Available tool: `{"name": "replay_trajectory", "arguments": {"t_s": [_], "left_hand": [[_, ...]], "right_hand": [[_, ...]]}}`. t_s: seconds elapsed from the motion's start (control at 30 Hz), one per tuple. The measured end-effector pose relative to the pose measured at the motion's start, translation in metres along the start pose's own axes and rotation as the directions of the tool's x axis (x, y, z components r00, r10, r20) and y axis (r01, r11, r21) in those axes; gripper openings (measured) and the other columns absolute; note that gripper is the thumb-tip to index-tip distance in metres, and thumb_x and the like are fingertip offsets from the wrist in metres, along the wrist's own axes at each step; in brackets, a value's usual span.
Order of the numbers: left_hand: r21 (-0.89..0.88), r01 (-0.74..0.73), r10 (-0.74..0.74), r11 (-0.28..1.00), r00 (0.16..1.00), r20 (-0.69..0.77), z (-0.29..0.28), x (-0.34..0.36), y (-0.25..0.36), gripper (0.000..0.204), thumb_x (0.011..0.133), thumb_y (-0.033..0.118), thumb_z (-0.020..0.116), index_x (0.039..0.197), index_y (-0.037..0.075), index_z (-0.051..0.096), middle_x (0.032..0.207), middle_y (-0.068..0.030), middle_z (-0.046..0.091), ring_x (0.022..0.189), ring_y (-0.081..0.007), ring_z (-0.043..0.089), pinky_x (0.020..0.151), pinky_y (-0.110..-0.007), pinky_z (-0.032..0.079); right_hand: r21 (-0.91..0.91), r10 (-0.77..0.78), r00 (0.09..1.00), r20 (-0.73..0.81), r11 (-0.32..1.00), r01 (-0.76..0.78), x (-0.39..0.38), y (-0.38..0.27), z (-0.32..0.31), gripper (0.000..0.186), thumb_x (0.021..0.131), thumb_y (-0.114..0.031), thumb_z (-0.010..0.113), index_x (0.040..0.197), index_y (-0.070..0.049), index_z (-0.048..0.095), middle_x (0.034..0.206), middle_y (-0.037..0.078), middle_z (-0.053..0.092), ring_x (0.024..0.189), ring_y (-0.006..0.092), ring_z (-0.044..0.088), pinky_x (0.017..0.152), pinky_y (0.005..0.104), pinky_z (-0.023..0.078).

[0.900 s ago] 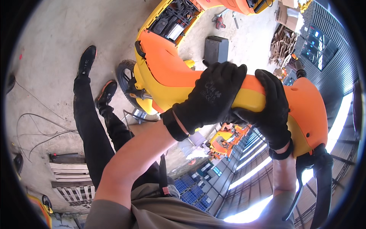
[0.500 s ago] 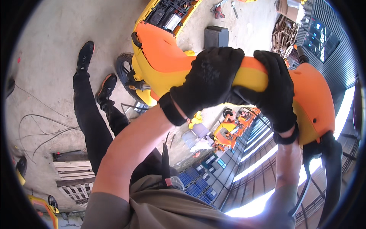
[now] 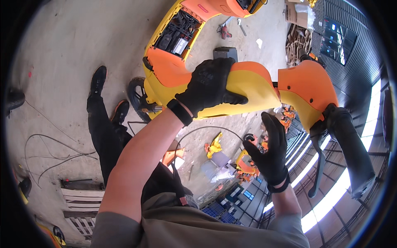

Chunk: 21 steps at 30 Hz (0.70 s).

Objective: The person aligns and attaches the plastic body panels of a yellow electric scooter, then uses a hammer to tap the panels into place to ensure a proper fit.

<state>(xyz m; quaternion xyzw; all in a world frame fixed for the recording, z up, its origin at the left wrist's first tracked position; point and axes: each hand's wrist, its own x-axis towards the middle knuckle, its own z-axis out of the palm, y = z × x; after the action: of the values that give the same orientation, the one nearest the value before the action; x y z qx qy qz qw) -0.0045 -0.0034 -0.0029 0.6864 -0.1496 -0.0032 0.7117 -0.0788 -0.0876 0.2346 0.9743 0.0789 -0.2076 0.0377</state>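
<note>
The right hand has come off the scooter: a moment ago both hands were wrapped round its neck, and now only the left hand grips there, palm over the orange top, thumb along the yellow side. The right has let go and hangs beneath the neck, well apart from it, fingers raised and thumb parted from them — a thin black cable arcs to its thumb, though I cannot tell whether they touch. I take this to mean that the left hand alone now steadies the neck, with the right free.

With that hand gone, the dark joint between the neck and the head cover shows plainly. The scooter lies across the upper middle of the view: wheel to the left, an uncovered bay of wiring above, black grip and lever to the right.

Below is a bare concrete floor, scuffed and dusty. On it are a red power tool, a dark box, loose cables and a slatted pallet. The room looks like a large shed — corrugated wall, a stack of cardboard, blue crates, and orange-and-yellow machines farther off, too small to make out.
</note>
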Motion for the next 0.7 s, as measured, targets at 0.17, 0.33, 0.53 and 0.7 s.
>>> {"name": "replay_trajectory", "arguments": {"t_s": [0.17,0.33,0.53,0.7], "left_hand": [[-0.036,-0.024,0.023,0.999,0.999,-0.039,0.002,0.005,0.000,0.082,0.059,0.057,0.081,0.112,0.002,0.050,0.098,-0.0184,0.062,0.093,-0.0383,0.060,0.085,-0.047,0.044],[0.037,0.067,-0.070,0.997,0.994,0.084,-0.007,-0.012,-0.007,0.099,0.060,0.056,0.081,0.131,-0.001,0.042,0.120,-0.0209,0.054,0.115,-0.0387,0.051,0.099,-0.045,0.039],[0.081,0.277,-0.286,0.957,0.948,0.141,-0.027,-0.077,-0.050,0.117,0.054,0.063,0.081,0.136,-0.006,0.035,0.128,-0.0266,0.047,0.122,-0.0417,0.044,0.105,-0.046,0.033],[0.094,0.175,-0.172,0.980,0.984,-0.036,-0.004,-0.099,-0.074,0.122,0.052,0.072,0.075,0.136,-0.006,0.034,0.134,-0.0282,0.040,0.127,-0.0436,0.037,0.111,-0.049,0.024]], "right_hand": [[-0.170,-0.152,0.963,-0.223,0.979,0.115,0.042,0.012,0.010,0.074,0.074,-0.015,0.079,0.136,0.000,0.042,0.134,0.021,0.048,0.124,0.0379,0.046,0.103,0.0445,0.039],[-0.128,-0.339,0.935,-0.100,0.937,0.326,0.120,0.020,0.023,0.081,0.066,-0.030,0.083,0.134,-0.005,0.047,0.126,0.018,0.054,0.116,0.0375,0.051,0.097,0.0447,0.043],[-0.073,-0.254,0.952,0.169,0.960,0.269,0.143,0.019,0.014,0.079,0.057,-0.026,0.087,0.125,-0.002,0.055,0.113,0.016,0.058,0.109,0.0343,0.055,0.092,0.0422,0.046],[0.016,-0.251,0.954,0.167,0.968,0.251,0.143,0.023,0.017,0.079,0.059,-0.024,0.086,0.126,-0.001,0.052,0.122,0.017,0.055,0.113,0.0341,0.054,0.095,0.0417,0.045]]}}
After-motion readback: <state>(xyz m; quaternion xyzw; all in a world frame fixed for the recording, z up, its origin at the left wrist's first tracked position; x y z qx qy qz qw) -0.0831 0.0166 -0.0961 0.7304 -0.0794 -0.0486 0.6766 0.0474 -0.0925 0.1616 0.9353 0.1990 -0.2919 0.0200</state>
